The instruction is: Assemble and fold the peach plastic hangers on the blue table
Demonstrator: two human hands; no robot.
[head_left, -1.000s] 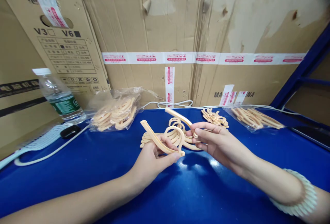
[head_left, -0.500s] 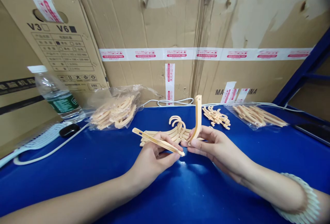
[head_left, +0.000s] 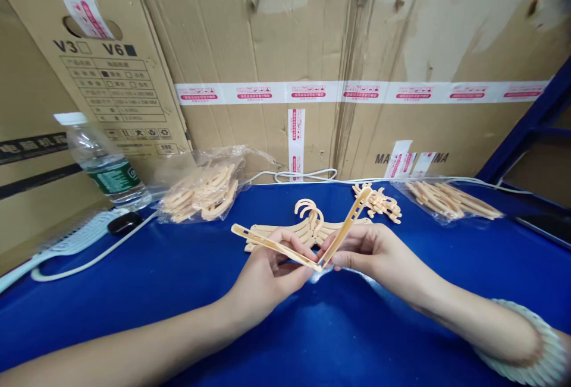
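Between the fingers of my left hand (head_left: 263, 271) is a beige plastic hanger arm (head_left: 274, 246), slanting down to the right. My right hand (head_left: 379, 256) pinches a second hanger arm (head_left: 345, 229), tilted up to the right with its slotted end raised. Their lower ends meet in a V between my hands; whether they are joined I cannot tell. Just behind my hands lie several assembled hangers (head_left: 307, 229) with their hooks upward, partly covered by my fingers. Farther back on the right is a pile of loose hanger hooks (head_left: 383, 204).
A clear bag of hanger parts (head_left: 200, 194) lies left, another bag (head_left: 452, 200) right. At far left are a water bottle (head_left: 113, 176), a pale hairbrush (head_left: 71, 241) and a black object (head_left: 125, 223). A white cable (head_left: 307, 178) runs along cardboard (head_left: 267, 137). A dark phone-like object (head_left: 544, 231) sits far right.
My right hand has tilted its hanger arm from upright to leaning right and brought its lower end against the left one. The left hand has barely moved; the view shifted slightly.
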